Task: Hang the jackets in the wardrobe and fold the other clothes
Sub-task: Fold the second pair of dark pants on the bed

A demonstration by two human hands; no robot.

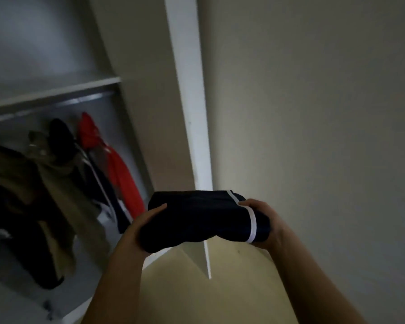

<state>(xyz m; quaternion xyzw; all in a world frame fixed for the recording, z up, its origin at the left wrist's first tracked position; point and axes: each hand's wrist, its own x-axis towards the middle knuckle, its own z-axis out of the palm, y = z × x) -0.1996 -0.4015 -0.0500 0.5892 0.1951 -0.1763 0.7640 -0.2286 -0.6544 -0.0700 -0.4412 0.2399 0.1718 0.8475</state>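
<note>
Wall (313, 113): plain and pale, it filled the right half of the view.

Wardrobe (45, 43): stood open at the left, its interior dim and blurred.

Panel (187, 90): white and upright, it ran from the top down behind the hands. Whether it was a door edge or the wardrobe's side could not be told.

Shelf (56, 90): crossed the wardrobe high up, with a rail (80, 100) just beneath.

Jackets: hung close together from the rail.
- Dark coat (14, 206), cut off by the left edge.
- Olive jacket (63, 188).
- Navy jacket (103, 183) with white trim.
- Red jacket (117, 169), nearest the panel.
- Hangers were hard to make out.
- Judging by the filled rail, the hanging looked largely done.

Garment (197, 220): dark with a white stripe (253, 228) and folded into a compact block.
- It was held in the air before the panel, near the wardrobe's right side, resting on no shelf.
- It was probably held level from both ends so the fold would not slip while being carried.
- Its destination was out of view, and its kind could not be determined.

Left hand (150, 220): gripped the garment's left end.

Right hand (267, 220): gripped the striped end.

Fingers: each thumb lay on top and pressed the cloth. The other fingers were curled underneath and hidden.

Speck (48, 307): small and dark, low in the wardrobe, too blurred to name.
</note>
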